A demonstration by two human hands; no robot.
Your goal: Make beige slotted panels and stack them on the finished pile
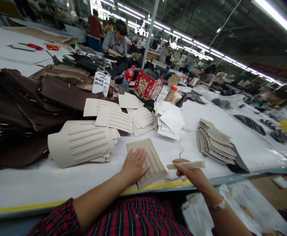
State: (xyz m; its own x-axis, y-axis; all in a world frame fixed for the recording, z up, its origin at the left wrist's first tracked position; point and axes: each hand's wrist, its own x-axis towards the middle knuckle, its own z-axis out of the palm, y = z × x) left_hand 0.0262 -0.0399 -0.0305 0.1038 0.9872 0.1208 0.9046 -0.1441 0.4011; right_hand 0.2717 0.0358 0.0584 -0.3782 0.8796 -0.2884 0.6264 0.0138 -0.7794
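Observation:
My left hand (134,166) lies flat with fingers stretched on a beige leather-like panel (155,162) with raised parallel ribs, near the table's front edge. Just right of the panel, my right hand (191,172) grips a pale flat stick (198,164), one end of which points toward the panel. The stick appears to be slightly above the table. To the left, similar ribbed panels (84,141) lie in an overlapping pile. A stack of beige pieces (214,141) sits on the right, partly over a dark sheet.
Dark brown leather pieces (30,108) heap up on the left. Behind the panels are white sheets (170,119), a handwritten card (100,83), a red patterned box (147,85) and a red-labelled bottle (129,74). A co-worker (115,41) sits across the table.

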